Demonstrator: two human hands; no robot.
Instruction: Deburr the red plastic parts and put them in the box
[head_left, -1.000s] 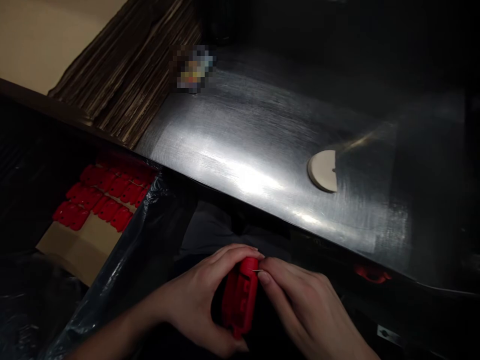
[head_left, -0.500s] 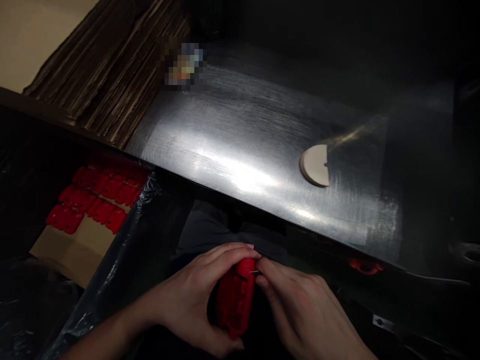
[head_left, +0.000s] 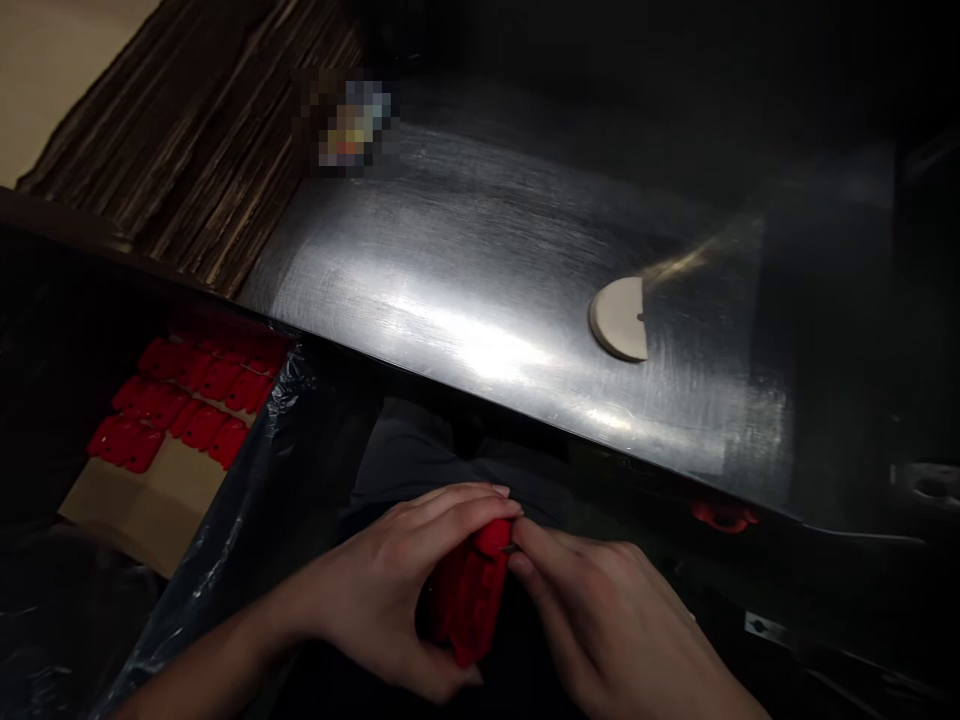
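Observation:
A red plastic part [head_left: 480, 600] is held upright over my lap, in front of the metal table. My left hand [head_left: 397, 580] wraps round it, with the fingers at its top end and the thumb at its lower end. On the right, my right hand [head_left: 592, 600] pinches a small thin blade or strip [head_left: 510, 548] against the part's upper right edge. Most of that thin piece is hidden between the fingers.
The shiny metal table [head_left: 420, 270] bears a cream half-round block [head_left: 621, 320]. Stacked cardboard [head_left: 187, 130] stands at the upper left. Below it, a plastic-lined box holds rows of red parts [head_left: 202, 425] on a cardboard sheet [head_left: 142, 500]. A red object [head_left: 724, 517] sits under the table edge.
The view has shifted slightly, so the table and block appear a little further left and up. The red part is turned slightly in my left hand. Both hands keep their hold.

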